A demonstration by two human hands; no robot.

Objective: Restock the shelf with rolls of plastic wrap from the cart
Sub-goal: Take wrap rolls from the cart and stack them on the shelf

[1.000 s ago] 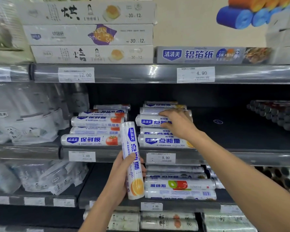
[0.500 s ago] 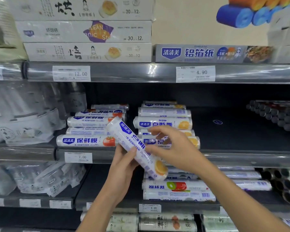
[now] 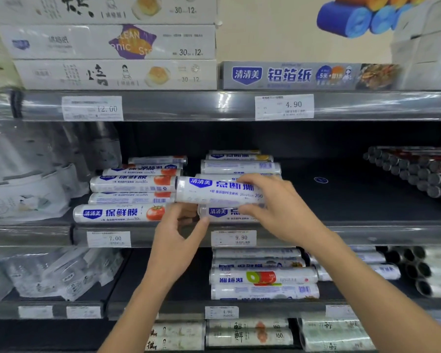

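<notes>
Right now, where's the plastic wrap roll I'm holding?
Head view, centre: the roll lies level in your right hand, in front of the stack above the 9.90 price tag, right of the tomato-label rolls.

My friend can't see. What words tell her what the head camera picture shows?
A person's right hand holds a roll of plastic wrap sideways in front of a stack of matching rolls on a shop shelf. The left hand is just beneath its left end.

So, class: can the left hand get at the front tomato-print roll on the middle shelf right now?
Probably yes. The left hand looks free, beside the tomato-print roll, which lies at the front edge of the shelf with nothing before it; the right hand carries the other roll.
</notes>
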